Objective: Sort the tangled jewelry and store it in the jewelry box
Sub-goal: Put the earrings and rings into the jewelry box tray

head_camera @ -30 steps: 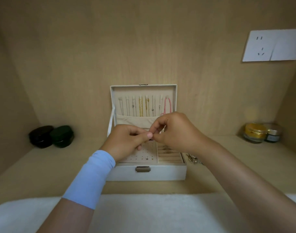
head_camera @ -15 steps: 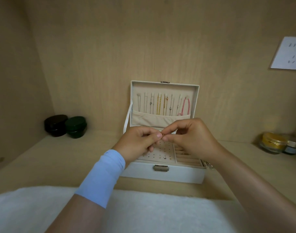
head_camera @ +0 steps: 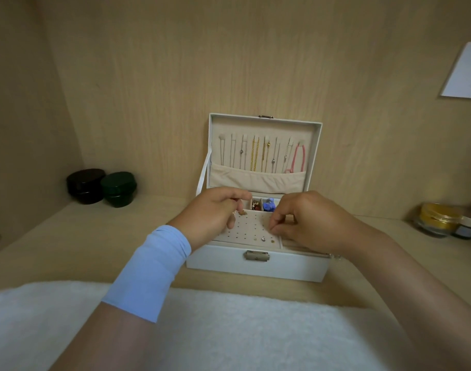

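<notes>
L hand (head_camera: pixel 215 214) hovering over jewelry box (head_camera: pixel 255 266) — grip pinching small gold earring (head_camera: pixel 239 211); R hand (head_camera: pixel 312 223) hanging nearby, grip curled — contents, can't tell.

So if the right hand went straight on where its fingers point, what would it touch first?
The right hand would probably meet the earring pad just below its fingers, near the studs; depth is unclear.

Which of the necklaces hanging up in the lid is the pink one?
The pink cord, last on the right-hand end of the row in the jewelry box lid. The other chains hanging beside it are all gold or silver.
</notes>
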Demonstrator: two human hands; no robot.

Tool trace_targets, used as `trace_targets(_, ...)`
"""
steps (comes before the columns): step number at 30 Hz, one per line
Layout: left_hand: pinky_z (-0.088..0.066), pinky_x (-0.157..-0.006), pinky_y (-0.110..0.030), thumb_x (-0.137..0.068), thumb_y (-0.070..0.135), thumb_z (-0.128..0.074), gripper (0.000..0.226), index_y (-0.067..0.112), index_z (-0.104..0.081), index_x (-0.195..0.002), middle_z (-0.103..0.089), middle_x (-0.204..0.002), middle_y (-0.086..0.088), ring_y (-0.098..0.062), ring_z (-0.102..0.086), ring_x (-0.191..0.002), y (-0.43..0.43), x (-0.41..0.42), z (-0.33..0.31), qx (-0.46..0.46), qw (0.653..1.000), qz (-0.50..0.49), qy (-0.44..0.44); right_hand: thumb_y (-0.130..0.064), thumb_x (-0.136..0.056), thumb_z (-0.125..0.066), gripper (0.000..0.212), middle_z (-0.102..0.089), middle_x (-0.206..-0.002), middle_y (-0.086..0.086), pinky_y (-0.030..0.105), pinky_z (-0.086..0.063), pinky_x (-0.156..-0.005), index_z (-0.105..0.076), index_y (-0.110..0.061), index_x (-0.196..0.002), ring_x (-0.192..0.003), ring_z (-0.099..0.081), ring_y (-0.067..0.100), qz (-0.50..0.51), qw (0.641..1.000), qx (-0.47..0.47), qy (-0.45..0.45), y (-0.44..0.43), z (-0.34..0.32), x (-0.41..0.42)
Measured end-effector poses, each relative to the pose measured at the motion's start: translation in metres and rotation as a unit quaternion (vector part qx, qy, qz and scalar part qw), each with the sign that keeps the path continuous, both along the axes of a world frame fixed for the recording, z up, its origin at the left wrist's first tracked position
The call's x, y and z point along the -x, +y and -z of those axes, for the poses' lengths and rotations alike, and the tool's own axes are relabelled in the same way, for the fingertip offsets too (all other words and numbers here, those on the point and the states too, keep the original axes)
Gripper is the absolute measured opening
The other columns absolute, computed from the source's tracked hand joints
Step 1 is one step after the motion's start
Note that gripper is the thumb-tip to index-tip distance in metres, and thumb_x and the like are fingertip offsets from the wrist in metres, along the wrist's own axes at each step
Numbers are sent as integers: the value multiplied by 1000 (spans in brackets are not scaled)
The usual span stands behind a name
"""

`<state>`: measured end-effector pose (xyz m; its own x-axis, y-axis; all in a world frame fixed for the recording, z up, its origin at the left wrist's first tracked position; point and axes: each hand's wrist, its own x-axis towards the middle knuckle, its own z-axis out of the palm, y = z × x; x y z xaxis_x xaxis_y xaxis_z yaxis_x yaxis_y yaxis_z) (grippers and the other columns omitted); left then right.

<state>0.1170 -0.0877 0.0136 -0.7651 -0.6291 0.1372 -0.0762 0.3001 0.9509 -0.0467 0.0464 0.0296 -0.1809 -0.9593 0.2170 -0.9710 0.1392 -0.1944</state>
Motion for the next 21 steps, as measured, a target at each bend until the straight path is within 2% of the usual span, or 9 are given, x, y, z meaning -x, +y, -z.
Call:
trace_targets(3, -43, -59, -27, -100, 1, -42, 39, 31, -67, -104, -63, -86, 9, -10, -52, -55, -4, -2, 5, 34, 999, 3, 11, -26, -87, -74, 8, -62, -82, -25, 26, -52, -79, -79, -31, -89, -83, -60, 0, 0, 1000, -5, 5, 2, -3, -3)
trace_targets(6, -46, -57, -26, -99, 4, -51, 24, 23, -61, -110, -72, -89, 6, -13, -57, -54, -5, -3, 8, 31, 999, 2, 19, -28, -85, -75, 7, -63, -80, -25, 26, -52, -76, -79, -33, -86, -81, -59, 0, 0, 1000, -2, 18, 2, -1, -6)
trace_targets(11, -55, -62, -28, -91, 4, -66, 15, 18, -69, -95, -76, -88, -3, -12, -59, -52, -1, -5, 6, 31, 999, 1, 39, -30, -85, -72, 9, -68, -86, -24, 26, -52, -76, -79, -35, -85, -83, -60, -1, 4, 999, -20, 50, 4, -4, -11)
trace_targets(15, -55, -69, -32, -89, 6, -69, 23, 28, -75, -95, -74, -94, -10, -8, -57, -54, 0, -6, 9, 72, 996, 4, 46, -27, -90, -71, 11, -69, -88, -25, 18, -48, -79, -80, -33, -91, -83, -60, -9, -8, 998, -52, -35, 3, -6, -3)
trace_targets(18, -53, -61, -24, -89, 5, -69, 26, 28, -73, -100, -74, -92, -8, -8, -57, -54, 0, -5, 10, 54, 997, 9, 45, -26, -92, -71, 10, -65, -83, -24, 6, -36, -67, -78, -32, -90, -72, -55, -17, 13, 993, 37, -113, 2, -8, 3)
trace_targets(21, -52, -60, -23, -87, 3, -71, 25, 24, -69, -100, -74, -87, -3, -10, -59, -55, 1, -4, 9, 32, 999, 6, 39, -17, -94, -68, 13, -60, -62, -32, 4, -36, -56, -76, -28, -91, -55, -53, -10, 17, 979, 120, -165, 2, -12, 4)
